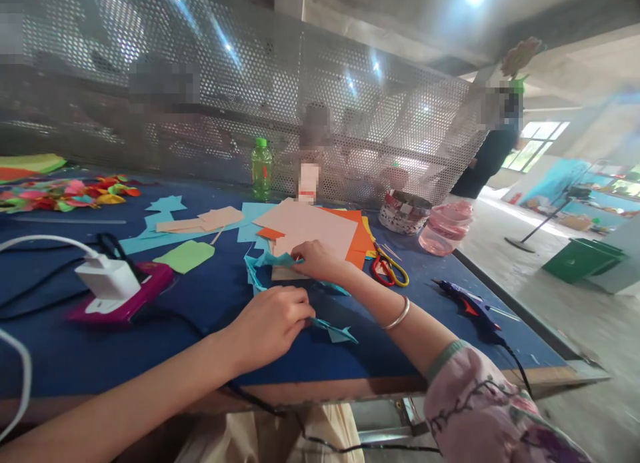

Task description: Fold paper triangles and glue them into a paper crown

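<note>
My left hand (273, 323) is closed near the table's front edge, its fingers pinching a folded piece of blue paper (337, 331) that sticks out to the right. Farther forward, my right hand (317, 259) pinches the end of a crumpled blue paper strip (273, 258), which curves away to the left. Beneath and beyond the right hand lies a stack of sheets, with pale pink paper (310, 223) on top and orange paper (361, 239) showing at its right. Red and yellow scissors (387, 269) rest beside the stack.
A glue gun (470, 306) lies at the right with its cord over the edge. A green bottle (261, 169), a patterned tub (404, 213) and a pink-tinted container (447, 228) stand behind. At left are a magenta power strip (160, 281), cables and a green paper piece (185, 256).
</note>
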Tool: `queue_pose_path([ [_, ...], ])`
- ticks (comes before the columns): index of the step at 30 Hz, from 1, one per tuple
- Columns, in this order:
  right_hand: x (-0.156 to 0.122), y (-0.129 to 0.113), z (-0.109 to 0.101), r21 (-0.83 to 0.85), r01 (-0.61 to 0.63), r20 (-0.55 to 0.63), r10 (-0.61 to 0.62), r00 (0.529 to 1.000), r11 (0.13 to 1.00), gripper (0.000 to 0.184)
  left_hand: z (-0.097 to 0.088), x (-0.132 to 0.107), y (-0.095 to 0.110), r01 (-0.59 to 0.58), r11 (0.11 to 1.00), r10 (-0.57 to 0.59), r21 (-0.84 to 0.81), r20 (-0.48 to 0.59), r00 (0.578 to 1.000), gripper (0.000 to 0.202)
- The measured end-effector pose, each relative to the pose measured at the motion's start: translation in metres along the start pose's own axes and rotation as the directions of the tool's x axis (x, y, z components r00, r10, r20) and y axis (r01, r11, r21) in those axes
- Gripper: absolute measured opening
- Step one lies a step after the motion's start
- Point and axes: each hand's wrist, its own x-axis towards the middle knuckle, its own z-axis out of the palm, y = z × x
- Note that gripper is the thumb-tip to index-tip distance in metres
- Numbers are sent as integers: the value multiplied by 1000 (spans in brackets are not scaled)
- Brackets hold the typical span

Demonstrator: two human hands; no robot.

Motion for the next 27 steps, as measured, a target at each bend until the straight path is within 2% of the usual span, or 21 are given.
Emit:
queue_pose_path([
  [9,-17,5,-7,-55,-103,-72,99,992,993,16,-5,-16,5,63,998,-63,3,-68,996,25],
  [14,-33,15,-11,-64,-215,-111,208,972,974,18,-7,-18,4,122,992,-119,33,-82,990,22],
  [18,-44,25,-11,-59,-293,-141,283,949,954,20,-10,-18,3,172,982,-166,75,-77,983,21],
  [27,-57,35,-10,-24,-394,-191,383,904,919,24,-7,-6,0,181,983,-180,37,-30,983,21],
])
